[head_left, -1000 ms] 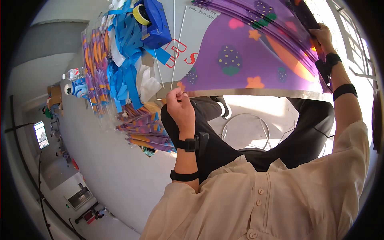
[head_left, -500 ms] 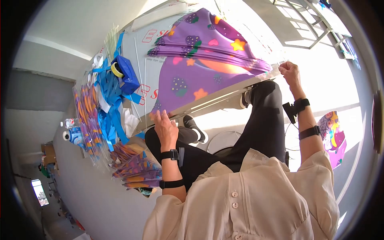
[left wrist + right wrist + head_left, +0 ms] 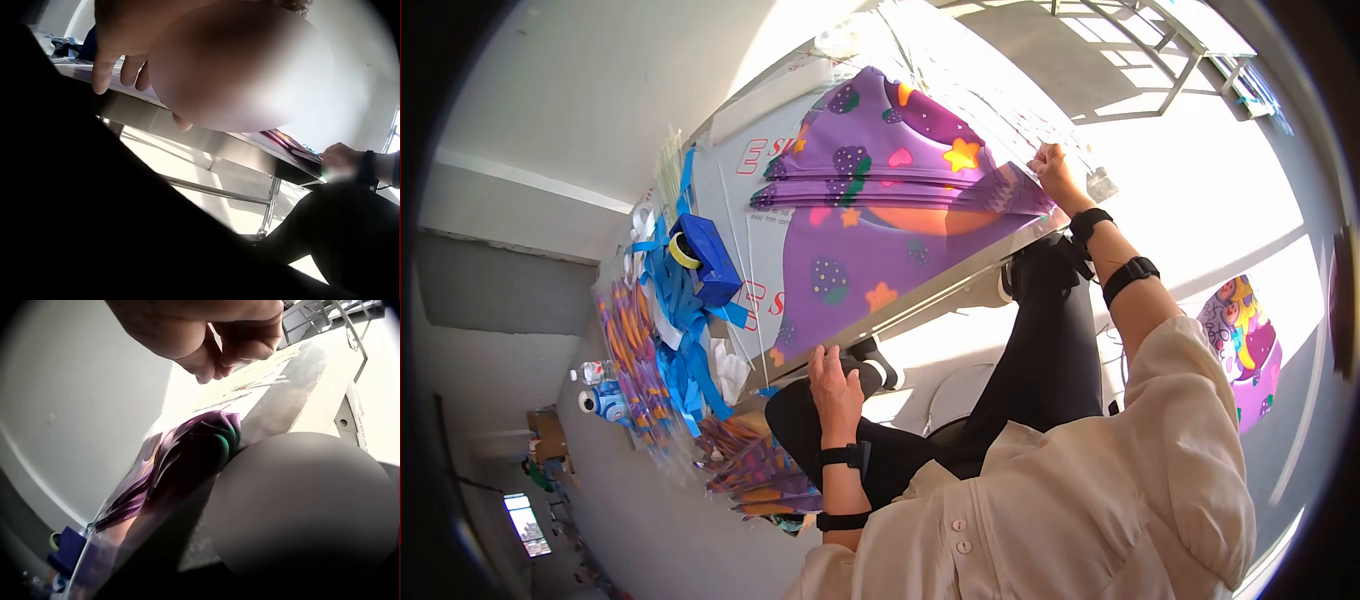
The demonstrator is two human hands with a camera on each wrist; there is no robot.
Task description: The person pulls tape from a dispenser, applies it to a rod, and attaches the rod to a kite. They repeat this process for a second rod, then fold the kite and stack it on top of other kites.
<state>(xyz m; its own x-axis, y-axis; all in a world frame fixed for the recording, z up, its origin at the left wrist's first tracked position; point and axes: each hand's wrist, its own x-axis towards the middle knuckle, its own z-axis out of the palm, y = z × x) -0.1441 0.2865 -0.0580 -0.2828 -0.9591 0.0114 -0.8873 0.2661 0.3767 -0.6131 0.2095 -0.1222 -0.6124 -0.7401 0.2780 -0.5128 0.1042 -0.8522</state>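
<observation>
Purple printed sheets point(image 3: 870, 270) with berries and stars lie on the table, a folded stack point(image 3: 880, 190) of them across the upper part. My left hand point(image 3: 837, 395) is at the table's front edge by the lower left corner of the sheets, its fingers extended and holding nothing visible. The left wrist view shows its fingers point(image 3: 128, 72) over the metal edge. My right hand point(image 3: 1057, 178) is beside the stack's right end, fingers curled. In the right wrist view this hand point(image 3: 212, 337) is above the table, apart from the purple stack point(image 3: 206, 434), with nothing visible in its fingers.
A blue tape dispenser point(image 3: 710, 260), blue strips point(image 3: 685, 350) and thin white sticks point(image 3: 752, 300) are on the left. Bundles of wrapped printed pieces point(image 3: 635, 350) hang along the table's left side. My knees are under the front edge point(image 3: 940, 290). A metal rack point(image 3: 1180, 70) stands at upper right.
My right hand has let go of the dark edge by the stack and, after moving out, has come back towards the stack. My left fingers have straightened. The head view has shifted.
</observation>
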